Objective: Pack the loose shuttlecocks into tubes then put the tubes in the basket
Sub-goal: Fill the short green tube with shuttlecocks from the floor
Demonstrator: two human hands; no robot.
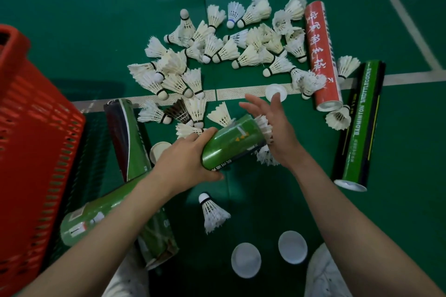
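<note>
A dark green sports-court floor [96, 19] fills the view, made of mat sections that meet at a seam and crossed by painted white boundary lines [410, 77]. On it, straddling one line, lies a broad scatter of loose white feathered shuttlecocks [229, 48], with one single white shuttlecock [212, 214] lying apart, nearer the person. The left hand [190, 159] grips a glossy green cardboard tube [231, 142] around its near end, held tilted above the floor. A white shuttlecock's feather skirt [264, 128] sticks out of the tube's far mouth. The right hand [272, 125] is open, fingers straight and spread, its palm against those feathers. A red slatted plastic basket [36, 140] stands at the left edge. Beside it a dark green and black tube [125, 132] lies on the floor, and another green tube [91, 219] lies under the left forearm. On the right, a red tube with white lettering [322, 55] and a green and black tube [359, 125] lie side by side, open ends toward the person. Two round white plastic lids [246, 259] rest near the bottom, between white shoes [323, 272].
</note>
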